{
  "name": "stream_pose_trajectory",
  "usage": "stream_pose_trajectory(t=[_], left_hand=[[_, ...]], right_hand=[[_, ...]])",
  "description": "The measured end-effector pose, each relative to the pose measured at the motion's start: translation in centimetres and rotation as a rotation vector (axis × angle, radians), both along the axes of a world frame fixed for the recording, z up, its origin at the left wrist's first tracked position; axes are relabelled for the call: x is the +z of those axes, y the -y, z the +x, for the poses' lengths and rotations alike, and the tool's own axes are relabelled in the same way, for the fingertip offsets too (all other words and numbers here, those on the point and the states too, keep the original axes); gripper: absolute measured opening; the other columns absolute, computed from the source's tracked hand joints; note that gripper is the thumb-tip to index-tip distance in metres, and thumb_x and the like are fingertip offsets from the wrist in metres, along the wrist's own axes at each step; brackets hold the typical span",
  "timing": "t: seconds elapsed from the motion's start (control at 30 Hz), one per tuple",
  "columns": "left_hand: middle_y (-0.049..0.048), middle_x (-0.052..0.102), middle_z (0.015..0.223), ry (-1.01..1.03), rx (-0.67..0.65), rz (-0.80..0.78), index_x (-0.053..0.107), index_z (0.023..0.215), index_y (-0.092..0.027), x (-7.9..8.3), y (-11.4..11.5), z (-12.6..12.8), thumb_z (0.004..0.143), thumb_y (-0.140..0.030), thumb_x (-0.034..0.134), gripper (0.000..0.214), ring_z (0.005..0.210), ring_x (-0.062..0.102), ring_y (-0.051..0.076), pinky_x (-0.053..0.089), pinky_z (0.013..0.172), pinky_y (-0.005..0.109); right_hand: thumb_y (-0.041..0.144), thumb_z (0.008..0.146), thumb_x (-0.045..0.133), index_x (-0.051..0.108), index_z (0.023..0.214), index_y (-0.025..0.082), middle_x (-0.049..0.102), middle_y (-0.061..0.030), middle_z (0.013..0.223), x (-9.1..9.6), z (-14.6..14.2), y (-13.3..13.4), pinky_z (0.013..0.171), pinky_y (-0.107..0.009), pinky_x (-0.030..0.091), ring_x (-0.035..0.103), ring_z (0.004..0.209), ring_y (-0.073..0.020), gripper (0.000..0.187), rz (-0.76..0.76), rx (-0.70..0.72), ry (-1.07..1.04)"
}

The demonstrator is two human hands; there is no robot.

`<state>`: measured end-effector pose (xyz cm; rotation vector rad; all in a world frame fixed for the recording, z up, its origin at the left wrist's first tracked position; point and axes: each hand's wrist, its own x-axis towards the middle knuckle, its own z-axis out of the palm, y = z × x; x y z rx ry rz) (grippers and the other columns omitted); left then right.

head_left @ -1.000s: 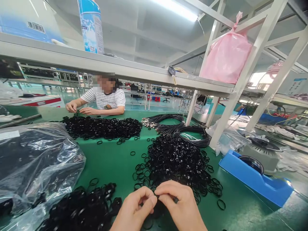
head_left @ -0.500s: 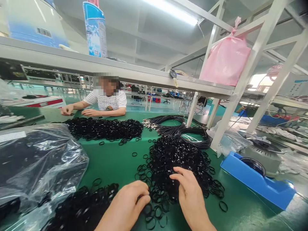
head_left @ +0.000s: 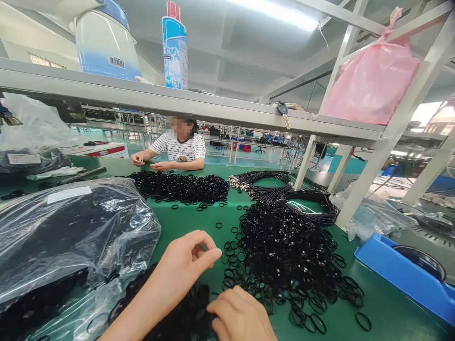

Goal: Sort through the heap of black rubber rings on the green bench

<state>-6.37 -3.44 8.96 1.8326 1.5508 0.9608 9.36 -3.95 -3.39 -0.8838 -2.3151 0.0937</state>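
Green counter [head_left: 194, 222] runs beneath a white shelf [head_left: 142, 94]. At left sits a clear plastic bag [head_left: 78, 232] of black rubber rings. Left hand [head_left: 181, 267] hovers beside it, fingers [head_left: 209, 251] narrowly parted, no ring showing. Right hand [head_left: 240, 317] lies on a heap of rings [head_left: 195, 308], grip unclear. Further right spreads a larger ring pile [head_left: 284, 255], then a blue tape dispenser [head_left: 401, 279] near the counter's edge.
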Motion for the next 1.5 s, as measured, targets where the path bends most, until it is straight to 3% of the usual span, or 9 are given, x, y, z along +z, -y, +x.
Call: stream_pose_trajectory(t=[0.13,0.3,0.4,0.53,0.7,0.87,1.2,1.4,1.5], left_hand=[[-0.0040,0.061,0.066,0.000,0.001,-0.003,0.059,0.077,-0.021,0.4,0.2,-1.1,0.083,-0.039,0.052,0.020,0.066,0.057,0.016,0.040,0.060,0.023],[-0.0028,0.065,0.077,-0.005,-0.091,-0.082,0.064,0.083,-0.022,-1.8,0.9,-0.4,0.085,-0.039,0.049,0.022,0.072,0.057,0.016,0.040,0.062,0.022],[-0.0015,0.066,0.074,0.117,-0.197,-0.236,0.064,0.091,-0.020,-3.6,1.2,1.1,0.080,-0.032,0.053,0.019,0.067,0.059,0.016,0.043,0.059,0.022],[-0.0034,0.054,0.054,0.195,-0.183,-0.321,0.061,0.074,-0.015,-4.7,0.9,2.3,0.082,-0.030,0.045,0.023,0.051,0.054,0.014,0.040,0.050,0.022],[-0.0055,0.041,0.061,0.104,-0.072,-0.153,0.050,0.063,-0.018,-5.0,0.5,1.8,0.087,-0.038,0.040,0.033,0.061,0.041,0.013,0.030,0.055,0.022],[-0.0081,0.030,0.056,0.200,-0.025,-0.208,0.036,0.060,-0.021,-5.8,0.3,1.1,0.086,-0.047,0.040,0.037,0.053,0.030,0.011,0.024,0.048,0.021],[0.0010,0.064,0.068,0.636,-0.211,-0.290,0.060,0.090,-0.014,-6.5,0.0,2.3,0.077,-0.029,0.054,0.021,0.061,0.056,0.014,0.046,0.058,0.026],[0.0028,0.066,0.061,0.450,-0.111,-0.355,0.068,0.085,-0.011,-6.5,-0.2,2.1,0.073,-0.037,0.060,0.029,0.054,0.058,0.015,0.034,0.042,0.020],[0.0026,0.066,0.067,0.332,-0.156,-0.229,0.072,0.077,-0.015,-6.0,-0.1,2.0,0.079,-0.037,0.055,0.028,0.065,0.060,0.017,0.041,0.055,0.024]], right_hand=[[0.018,0.062,0.078,0.068,0.076,0.022,0.067,-0.0018,0.073,0.9,-1.7,-0.4,0.058,-0.030,0.045,0.063,0.069,-0.0239,0.018,-0.132,-0.026,0.070],[0.009,0.074,0.060,0.070,0.085,0.020,0.068,-0.0012,0.076,3.7,0.6,-1.3,0.064,-0.024,0.046,0.062,0.070,-0.0161,0.019,-0.743,-0.048,-0.460],[0.018,0.074,0.062,0.069,0.085,0.016,0.068,-0.0043,0.077,4.5,1.9,-1.7,0.063,-0.025,0.047,0.062,0.071,-0.0175,0.013,-0.921,0.017,-0.642],[0.022,0.071,0.066,0.069,0.081,0.014,0.068,-0.0053,0.072,4.4,2.7,-2.3,0.064,-0.027,0.047,0.062,0.067,-0.0178,0.014,-0.953,0.004,-0.705],[0.027,0.073,0.065,0.070,0.086,0.014,0.064,-0.0041,0.073,3.7,3.5,-3.2,0.061,-0.026,0.046,0.056,0.063,-0.0148,0.019,-0.966,0.016,-0.730],[0.036,0.075,0.064,0.069,0.089,0.015,0.059,-0.0019,0.072,3.9,3.8,-3.3,0.057,-0.025,0.044,0.053,0.060,-0.0122,0.026,-0.976,-0.007,-0.714],[0.015,0.057,0.074,0.068,0.085,0.014,0.068,-0.0035,0.074,4.8,3.8,-3.1,0.066,-0.025,0.047,0.062,0.068,-0.0144,0.029,-1.060,0.075,-0.835],[0.017,0.063,0.070,0.067,0.090,0.015,0.072,-0.0058,0.078,5.2,4.0,-3.2,0.067,-0.027,0.044,0.062,0.071,-0.0166,0.028,-1.031,0.022,-0.744],[0.017,0.063,0.069,0.069,0.091,0.015,0.073,-0.0056,0.079,5.6,3.9,-3.0,0.063,-0.027,0.042,0.061,0.068,-0.0165,0.028,-0.963,-0.055,-0.678]])
